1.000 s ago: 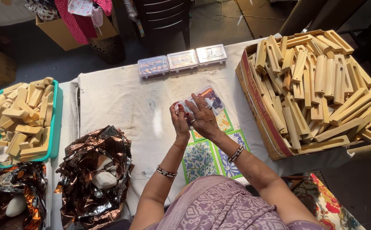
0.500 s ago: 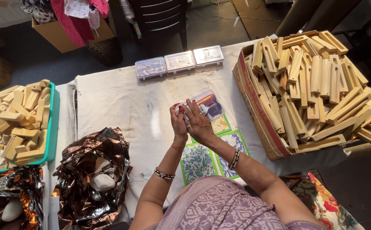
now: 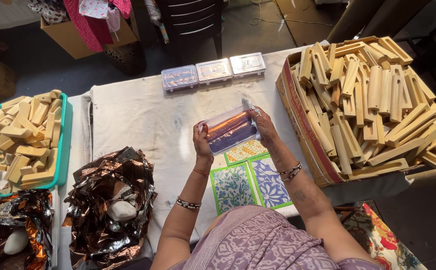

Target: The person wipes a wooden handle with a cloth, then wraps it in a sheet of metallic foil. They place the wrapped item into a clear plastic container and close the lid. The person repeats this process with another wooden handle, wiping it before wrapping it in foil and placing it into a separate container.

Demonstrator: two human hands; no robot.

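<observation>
Plastic box (image 3: 229, 131), clear, with copper and purple foil inside, sits gripped between left hand (image 3: 201, 145) and right hand (image 3: 264, 127), each closed on one end. Just below them lie green-edged patterned cards (image 3: 248, 180). Beyond stand three clear boxes (image 3: 213, 71); right, a carton of wooden blocks (image 3: 373, 100); left, crumpled foil (image 3: 110, 200).

Cloth-covered table (image 3: 138, 115) — dark chair (image 3: 190, 20) behind, on concrete floor (image 3: 258, 30)
</observation>
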